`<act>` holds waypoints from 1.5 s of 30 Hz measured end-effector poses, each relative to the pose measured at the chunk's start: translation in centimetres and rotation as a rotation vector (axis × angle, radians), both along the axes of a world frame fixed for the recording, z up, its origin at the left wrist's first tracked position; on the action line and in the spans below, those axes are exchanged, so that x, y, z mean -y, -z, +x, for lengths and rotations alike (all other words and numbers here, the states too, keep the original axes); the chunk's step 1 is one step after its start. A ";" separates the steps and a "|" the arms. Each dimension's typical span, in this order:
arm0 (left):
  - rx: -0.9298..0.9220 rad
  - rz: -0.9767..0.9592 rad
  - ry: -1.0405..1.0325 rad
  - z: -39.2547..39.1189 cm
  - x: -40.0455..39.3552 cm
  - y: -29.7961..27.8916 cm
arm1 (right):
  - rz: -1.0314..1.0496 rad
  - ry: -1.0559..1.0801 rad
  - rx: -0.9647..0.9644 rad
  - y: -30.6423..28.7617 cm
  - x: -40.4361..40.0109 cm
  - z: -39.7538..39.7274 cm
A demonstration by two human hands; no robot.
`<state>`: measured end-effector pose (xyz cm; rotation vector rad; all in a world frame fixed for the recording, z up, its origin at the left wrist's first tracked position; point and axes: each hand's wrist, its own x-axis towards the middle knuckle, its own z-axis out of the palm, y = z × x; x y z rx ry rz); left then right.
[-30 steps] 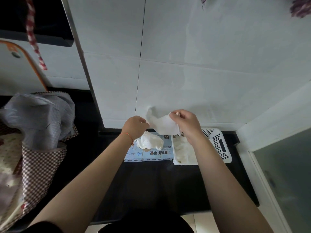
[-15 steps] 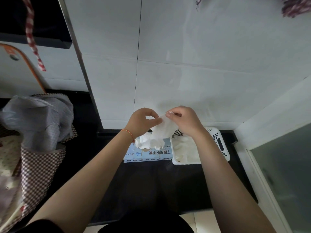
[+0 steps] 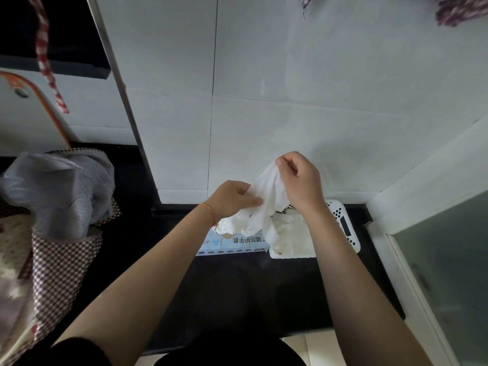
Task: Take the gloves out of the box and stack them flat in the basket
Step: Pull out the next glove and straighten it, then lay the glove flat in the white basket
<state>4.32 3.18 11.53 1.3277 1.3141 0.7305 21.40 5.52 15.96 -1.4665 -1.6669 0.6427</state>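
Currently, step in hand: one glove [image 3: 266,191] is being pulled free and opened out above the box [image 3: 235,241], judged mid-task.
Right hand [image 3: 298,180]: fingers pinched together on the glove's upper edge, raised above the box.
Left hand [image 3: 232,199]: thumb and fingers clamped on the glove's lower part, just over the box opening.
Glove: held in the air between both hands, crumpled and twisted, its tail hanging toward the box.
More gloves [image 3: 237,223]: a white bunch is seen sticking out of the box top.
Basket [image 3: 346,228]: white, perforated, touching the box on its right; a pale pile [image 3: 290,236] is already laid inside.
Counter [image 3: 250,291]: dark, box and basket set at its far edge.
Advice: the glove should be stretched flat between both pinches before lowering; the bunch below should be kept from being dragged out.
Risk: a twisted glove would likely land folded.
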 end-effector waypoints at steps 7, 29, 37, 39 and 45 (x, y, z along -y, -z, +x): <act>0.340 -0.214 0.037 0.7 -0.1 1.5 | -0.112 0.152 -0.043 1.2 0.0 3.2; -0.901 0.043 0.273 13.8 -7.6 11.2 | -0.779 -0.016 0.044 13.8 -1.2 18.6; -1.094 0.247 0.198 17.9 -8.1 13.6 | -0.731 -0.239 0.436 16.1 -3.8 22.1; -1.137 0.268 0.157 18.5 -7.9 14.1 | -0.729 -0.243 0.509 16.3 -4.3 22.7; -1.139 0.287 0.035 19.6 -7.4 15.1 | -0.613 -0.332 0.814 17.5 -4.9 23.1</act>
